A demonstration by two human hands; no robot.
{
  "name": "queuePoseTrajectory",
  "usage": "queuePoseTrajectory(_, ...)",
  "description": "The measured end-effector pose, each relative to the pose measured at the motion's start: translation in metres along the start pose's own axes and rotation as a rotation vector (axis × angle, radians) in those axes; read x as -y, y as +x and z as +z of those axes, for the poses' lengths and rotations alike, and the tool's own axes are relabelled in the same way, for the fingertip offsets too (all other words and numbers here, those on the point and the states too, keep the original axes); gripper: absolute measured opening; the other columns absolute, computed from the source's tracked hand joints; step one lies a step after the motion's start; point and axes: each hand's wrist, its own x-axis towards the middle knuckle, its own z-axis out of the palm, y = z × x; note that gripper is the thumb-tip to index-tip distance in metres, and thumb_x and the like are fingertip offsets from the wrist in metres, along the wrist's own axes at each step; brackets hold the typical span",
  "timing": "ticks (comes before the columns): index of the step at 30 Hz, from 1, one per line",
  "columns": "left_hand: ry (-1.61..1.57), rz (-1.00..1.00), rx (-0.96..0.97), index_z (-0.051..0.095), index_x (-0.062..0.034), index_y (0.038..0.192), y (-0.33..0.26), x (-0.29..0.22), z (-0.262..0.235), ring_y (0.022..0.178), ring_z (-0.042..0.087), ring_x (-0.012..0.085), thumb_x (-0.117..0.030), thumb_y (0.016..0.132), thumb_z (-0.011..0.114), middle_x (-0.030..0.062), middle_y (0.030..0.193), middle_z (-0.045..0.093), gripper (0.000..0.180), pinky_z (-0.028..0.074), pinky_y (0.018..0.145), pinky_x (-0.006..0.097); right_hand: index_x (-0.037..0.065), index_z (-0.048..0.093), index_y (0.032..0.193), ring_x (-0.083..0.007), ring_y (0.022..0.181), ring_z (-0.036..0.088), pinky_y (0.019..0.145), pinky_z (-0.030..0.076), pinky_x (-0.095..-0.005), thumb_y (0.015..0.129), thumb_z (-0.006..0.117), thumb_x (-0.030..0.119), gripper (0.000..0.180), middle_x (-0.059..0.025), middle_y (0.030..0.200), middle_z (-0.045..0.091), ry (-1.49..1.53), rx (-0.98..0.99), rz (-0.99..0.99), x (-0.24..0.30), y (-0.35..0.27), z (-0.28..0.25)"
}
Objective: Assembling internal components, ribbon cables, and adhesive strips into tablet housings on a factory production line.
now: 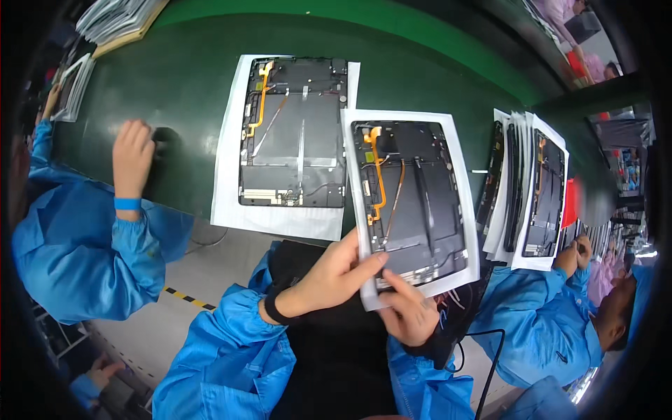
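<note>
My left hand [336, 269] grips the lower left edge of a white sheet [462, 189] that carries an open tablet chassis [409, 199], black inside with an orange flex cable. My right hand [409, 311] pinches the sheet's bottom edge from below. Both hold it tilted above the table's near edge. A second open tablet chassis [294, 133] lies flat on its own white sheet [227, 182] on the green table [182, 77], just left of the held one and partly overlapped by it.
A stack of several more chassis on white sheets [532, 189] stands to the right. A co-worker in a blue coat on the left rests a hand [131, 154] on the table. Another co-worker in blue [553, 322] sits at the right. Trays [115, 17] lie at the far left.
</note>
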Motion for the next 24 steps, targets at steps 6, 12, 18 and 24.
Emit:
queuePoseTrajectory(6,0.170,-0.104,0.044,0.055,0.0013,0.144,-0.031,0.021,-0.030,0.085,0.060,0.0030,-0.010,0.109,0.064,-0.0010,0.100,0.069,0.038,0.050,0.072,0.024,0.004,0.079,0.105,-0.0329,0.092,0.080,0.081,0.064,-0.0385,0.077,0.088,0.002,0.029,-0.0187,0.116,0.078,-0.022,-0.132,-0.007,-0.009,0.030,-0.031)
queuePoseTrajectory(12,0.493,0.053,-0.163,0.057,-0.0012,0.146,-0.048,0.003,-0.021,0.054,0.063,0.0109,-0.012,0.100,0.077,0.0063,0.066,0.067,0.051,0.046,0.051,0.027,0.003,0.078,0.111,-0.0338,0.101,0.075,0.086,0.060,-0.0394,0.092,0.082,0.011,0.021,-0.0120,0.115,0.075,-0.111,-0.150,0.239,-0.054,0.093,-0.002)
queuePoseTrajectory(18,0.853,0.466,-0.245,0.077,-0.0015,0.121,-0.068,0.015,-0.032,0.052,0.066,0.0141,-0.008,0.090,0.085,0.0077,0.064,0.070,0.033,0.050,0.052,0.028,0.006,0.078,0.101,-0.0313,0.088,0.072,0.079,0.057,-0.0412,0.092,0.083,0.020,0.016,-0.0081,0.105,0.072,-0.168,-0.100,0.331,-0.060,0.103,0.018)
queuePoseTrajectory(24,0.409,0.176,-0.109,0.077,0.0047,0.120,-0.051,-0.015,-0.017,0.064,0.074,0.0142,-0.009,0.104,0.069,0.0124,0.088,0.079,0.022,0.055,0.053,0.025,0.004,0.073,0.096,-0.0320,0.086,0.072,0.073,0.057,-0.0412,0.092,0.080,0.008,0.009,-0.0104,0.108,0.069,-0.042,-0.068,0.299,-0.043,0.105,0.011)
